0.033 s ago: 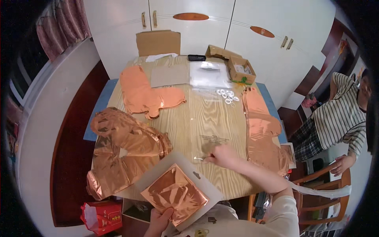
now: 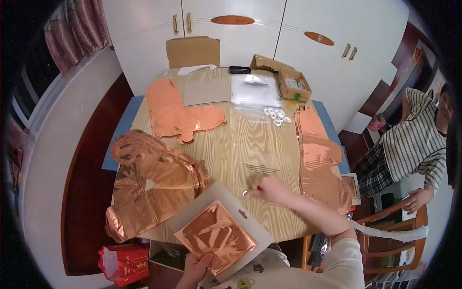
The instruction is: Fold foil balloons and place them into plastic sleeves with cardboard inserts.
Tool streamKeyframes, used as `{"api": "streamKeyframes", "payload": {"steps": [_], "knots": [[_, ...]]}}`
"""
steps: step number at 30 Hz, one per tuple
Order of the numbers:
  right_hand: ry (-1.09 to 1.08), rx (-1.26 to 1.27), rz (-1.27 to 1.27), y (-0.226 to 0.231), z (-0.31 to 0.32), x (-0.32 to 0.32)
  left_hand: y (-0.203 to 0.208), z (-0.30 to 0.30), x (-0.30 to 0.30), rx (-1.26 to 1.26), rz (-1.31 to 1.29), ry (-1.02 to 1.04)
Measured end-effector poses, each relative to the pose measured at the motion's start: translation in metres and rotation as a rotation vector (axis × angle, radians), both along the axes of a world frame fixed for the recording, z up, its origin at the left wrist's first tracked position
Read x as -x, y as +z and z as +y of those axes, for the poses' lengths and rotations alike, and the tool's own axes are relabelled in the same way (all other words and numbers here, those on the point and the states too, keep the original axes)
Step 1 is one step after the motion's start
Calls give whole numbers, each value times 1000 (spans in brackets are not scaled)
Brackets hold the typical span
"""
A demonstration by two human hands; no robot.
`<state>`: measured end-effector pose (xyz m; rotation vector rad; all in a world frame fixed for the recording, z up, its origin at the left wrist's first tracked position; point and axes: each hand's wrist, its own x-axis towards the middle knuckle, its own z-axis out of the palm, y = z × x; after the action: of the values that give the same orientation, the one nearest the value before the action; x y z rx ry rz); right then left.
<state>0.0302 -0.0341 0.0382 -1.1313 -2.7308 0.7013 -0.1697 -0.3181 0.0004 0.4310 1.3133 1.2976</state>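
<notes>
My left hand [image 2: 196,269] grips a grey-white card [image 2: 260,236] with a folded rose-gold foil balloon [image 2: 216,236] lying on it, tilted at the table's near edge. The card's hang hole is at its upper right. Over the table's near middle, my right hand [image 2: 273,190] is closed in a pinch. A small shiny white bit [image 2: 245,193] shows at its fingertips; what it is cannot be made out. Just beyond the hand lies a clear plastic bag [image 2: 260,168] with small print, its outline hard to see against the wood.
Flat rose-gold foil balloons lie at the left [image 2: 144,180], far left [image 2: 168,111] and right [image 2: 320,164]. Farther back are white rings [image 2: 276,115], clear bags [image 2: 255,91], a grey card [image 2: 207,91] and a small cardboard box [image 2: 294,86]. A person [image 2: 416,135] stands at right near a chair [image 2: 414,236].
The card with the folded balloon has shifted slightly right in my left hand. The shiny bit by my right fingertips appears smaller and a little farther right.
</notes>
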Motion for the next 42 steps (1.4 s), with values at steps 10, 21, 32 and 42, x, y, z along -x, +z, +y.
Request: {"api": "streamKeyframes", "payload": {"steps": [10,21,32,42], "knots": [[27,-28,68,-18,4,-1,20,5,-27,135,-23,-111],[116,-580,169,-26,-28,-22,0,-23,-11,5,134,124],[107,-714,17,-18,-46,-16,-20,-16,-10,114,312,-317],[62,-351,170,-6,-44,-23,9,2,-26,150,33,-127]]}}
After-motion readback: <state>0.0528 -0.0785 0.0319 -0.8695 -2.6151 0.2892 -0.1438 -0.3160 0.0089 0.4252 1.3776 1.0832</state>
